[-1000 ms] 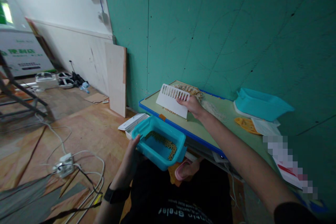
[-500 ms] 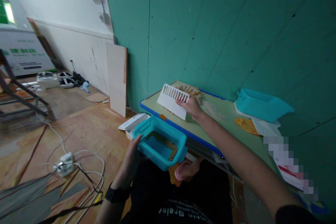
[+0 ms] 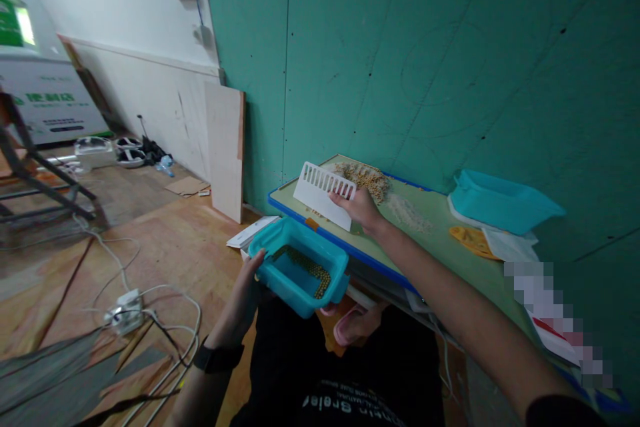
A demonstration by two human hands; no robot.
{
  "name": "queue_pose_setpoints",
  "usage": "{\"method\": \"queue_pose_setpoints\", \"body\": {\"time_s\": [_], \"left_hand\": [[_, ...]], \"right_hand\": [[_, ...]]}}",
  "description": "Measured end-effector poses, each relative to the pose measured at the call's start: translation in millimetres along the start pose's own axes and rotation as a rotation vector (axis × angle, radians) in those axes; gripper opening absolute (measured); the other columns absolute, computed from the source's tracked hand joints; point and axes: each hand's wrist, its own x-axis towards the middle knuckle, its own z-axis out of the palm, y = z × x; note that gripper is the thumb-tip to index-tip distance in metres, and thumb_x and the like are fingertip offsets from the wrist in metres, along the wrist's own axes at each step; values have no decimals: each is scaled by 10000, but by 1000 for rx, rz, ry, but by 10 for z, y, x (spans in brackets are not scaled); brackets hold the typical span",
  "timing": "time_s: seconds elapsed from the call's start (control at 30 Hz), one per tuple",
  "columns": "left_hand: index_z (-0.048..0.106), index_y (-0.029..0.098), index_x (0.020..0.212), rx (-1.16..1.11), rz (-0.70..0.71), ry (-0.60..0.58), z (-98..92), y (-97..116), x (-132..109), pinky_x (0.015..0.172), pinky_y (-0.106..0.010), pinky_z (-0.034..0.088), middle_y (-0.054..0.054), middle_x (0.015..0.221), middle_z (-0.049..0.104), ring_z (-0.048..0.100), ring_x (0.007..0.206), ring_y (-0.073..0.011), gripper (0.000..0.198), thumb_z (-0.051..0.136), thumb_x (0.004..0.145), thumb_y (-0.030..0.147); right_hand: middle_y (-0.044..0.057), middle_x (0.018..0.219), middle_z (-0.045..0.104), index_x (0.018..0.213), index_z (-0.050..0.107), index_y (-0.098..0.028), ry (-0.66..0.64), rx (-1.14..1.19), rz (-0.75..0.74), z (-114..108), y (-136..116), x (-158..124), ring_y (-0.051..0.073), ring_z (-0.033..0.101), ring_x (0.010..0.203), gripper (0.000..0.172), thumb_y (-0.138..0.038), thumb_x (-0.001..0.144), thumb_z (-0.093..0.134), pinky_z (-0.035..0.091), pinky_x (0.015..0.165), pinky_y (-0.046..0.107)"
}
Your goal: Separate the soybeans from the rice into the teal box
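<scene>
Left hand (image 3: 249,287): fingers holding the blue tub (image 3: 294,299) by its left end, thumb at rim, the rest hidden
Tub: held off the tabletop (image 3: 443,230), just beside its near edge, toward left corner; slightly tilted
In tub: beans (image 3: 316,271), strip along far and right sides, bare floor elsewhere
Right hand (image 3: 364,209): fingers closed on right end of white scraper (image 3: 321,200)
Scraper: tilted, slots up, over tabletop's left end; contact with tabletop, can't tell
Bean pile (image 3: 369,181): far edge, left half
White grains (image 3: 407,212): right of pile
Second tub (image 3: 507,202): far edge, right part
</scene>
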Motion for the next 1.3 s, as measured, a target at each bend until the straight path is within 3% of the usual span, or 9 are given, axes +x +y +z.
{"method": "queue_pose_setpoints", "body": {"time_s": [0.07, 0.23, 0.43, 0.63, 0.8, 1.13, 1.3], "left_hand": [[515, 313, 1648, 56, 19, -38, -33, 38, 39, 748, -352, 656, -133, 1527, 682, 699, 1293, -369, 827, 749, 932, 656], [530, 288, 1619, 102, 26, -82, -81, 92, 114, 794, -354, 651, -136, 1532, 674, 680, 1308, -345, 775, 706, 961, 656], [513, 381, 1645, 129, 17, -94, -84, 96, 151, 773, -365, 648, -94, 1535, 679, 701, 1269, -335, 787, 700, 944, 685], [503, 302, 1644, 117, -8, -91, -113, 77, 178, 737, -354, 631, -120, 1386, 732, 709, 1185, -335, 876, 711, 908, 727], [530, 322, 1629, 103, -3, -111, -122, 71, 184, 745, -346, 624, -99, 1285, 742, 708, 1156, -321, 822, 706, 926, 709], [535, 320, 1634, 107, -9, -100, -74, 105, 143, 738, -327, 628, -98, 1384, 740, 705, 1118, -288, 830, 710, 923, 711], [575, 334, 1609, 96, -15, -91, -84, 82, 158, 718, -327, 631, -82, 1314, 772, 725, 1029, -268, 781, 714, 931, 696]], "right_hand": [[51, 879, 858, 863, 827, -210, -17, 11, -11, 11, -1, -7, 270, 818, 955, 107, -295, 826, 879, 639, 979, 451], [67, 955, 872, 901, 843, -200, -27, 13, -30, 48, -40, -19, 263, 817, 963, 76, -261, 857, 841, 631, 994, 446], [87, 978, 871, 939, 851, -182, -68, -4, -49, 79, -34, -32, 261, 813, 925, 155, -304, 844, 865, 639, 930, 424], [88, 949, 866, 915, 847, -189, -71, 13, -48, 113, -3, -36, 265, 810, 924, 199, -345, 808, 908, 642, 935, 440], [84, 949, 864, 937, 855, -187, -76, 39, -34, 124, -32, -65, 249, 800, 906, 187, -319, 813, 900, 647, 917, 419], [81, 1004, 870, 971, 854, -194, -101, 59, -39, 130, -53, -94, 240, 799, 921, 205, -330, 822, 893, 648, 910, 410], [85, 988, 870, 960, 859, -197, -102, 54, -40, 129, -49, -127, 243, 796, 885, 211, -353, 823, 895, 652, 892, 415]]}}
